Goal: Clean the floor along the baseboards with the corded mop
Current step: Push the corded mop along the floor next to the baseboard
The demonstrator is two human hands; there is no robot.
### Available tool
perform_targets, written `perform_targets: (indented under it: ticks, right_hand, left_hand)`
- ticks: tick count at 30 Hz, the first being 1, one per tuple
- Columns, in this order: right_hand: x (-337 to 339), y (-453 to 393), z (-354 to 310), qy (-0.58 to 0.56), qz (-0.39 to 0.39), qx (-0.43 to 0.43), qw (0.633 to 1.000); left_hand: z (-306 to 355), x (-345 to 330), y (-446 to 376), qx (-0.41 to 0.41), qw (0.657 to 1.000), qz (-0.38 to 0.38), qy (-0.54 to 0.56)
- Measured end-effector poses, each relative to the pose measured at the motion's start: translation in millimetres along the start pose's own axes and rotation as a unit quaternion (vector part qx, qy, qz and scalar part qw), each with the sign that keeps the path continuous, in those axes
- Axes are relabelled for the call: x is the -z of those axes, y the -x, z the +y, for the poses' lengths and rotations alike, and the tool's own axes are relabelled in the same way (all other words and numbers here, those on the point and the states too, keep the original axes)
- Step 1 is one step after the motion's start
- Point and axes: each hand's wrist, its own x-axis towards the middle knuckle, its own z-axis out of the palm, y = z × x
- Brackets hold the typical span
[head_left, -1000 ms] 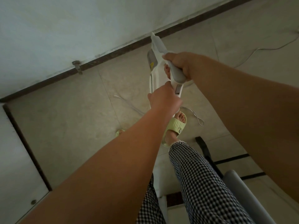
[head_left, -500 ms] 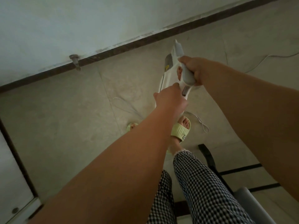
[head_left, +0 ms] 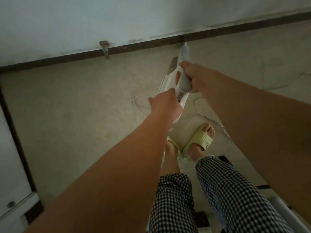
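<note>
The white corded mop (head_left: 171,71) with a grey handle stands upright in front of me, seen from above. My right hand (head_left: 191,76) is wrapped around the grey handle grip. My left hand (head_left: 164,105) holds the white body just below the handle. The mop's lower end is hidden under my left arm. Its thin white cord (head_left: 212,120) loops over the beige tiled floor by my feet. The dark baseboard (head_left: 134,46) runs along the foot of the pale wall just beyond the mop.
A metal door stopper (head_left: 104,47) sticks out of the baseboard at left. My feet wear pale green slippers (head_left: 202,140). A white door or cabinet (head_left: 10,165) with a dark edge is at left. A grey object (head_left: 286,211) sits at bottom right.
The view has swung so the wall and baseboard lie more level and nearer. The mop handle has shifted right and slightly down in the frame, with both hands still on it.
</note>
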Motion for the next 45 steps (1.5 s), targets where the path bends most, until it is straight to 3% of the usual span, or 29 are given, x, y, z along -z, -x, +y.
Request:
perform_targets:
  ticks: [12, 18, 23, 27, 34, 39, 45]
  right_hand:
    - [-163.3, 2.5, 67.5, 0.121, -0.016, -0.017, 0.992]
    - [-204.1, 14.0, 92.4, 0.231, -0.076, -0.002, 0.97]
    - [-208.9, 13.4, 96.1, 0.231, -0.088, -0.016, 0.969]
    - [-176.1, 12.0, 67.3, 0.234, -0.1, -0.012, 0.967]
    - [-42.0, 20.8, -34.6, 0.225, -0.088, -0.034, 0.97]
    - [58.7, 15.6, -99.0, 0.29, -0.086, -0.031, 0.953]
    - [132.5, 31.1, -112.4, 0.361, -0.069, -0.028, 0.929]
  left_hand:
    - [-144.4, 31.3, 43.5, 0.116, 0.992, 0.019, 0.049]
    - [-160.9, 15.6, 62.9, 0.187, 0.973, 0.038, 0.127]
    - [-166.6, 17.1, 60.5, 0.212, 0.971, 0.035, 0.106]
    - [-125.2, 20.5, 50.2, 0.208, 0.974, 0.045, 0.082]
    - [26.1, 23.9, 15.4, 0.164, 0.983, 0.025, 0.081]
    - [149.3, 2.6, -11.5, 0.175, 0.974, 0.024, 0.144]
    - [240.4, -31.3, -1.4, 0.239, 0.931, 0.0, 0.275]
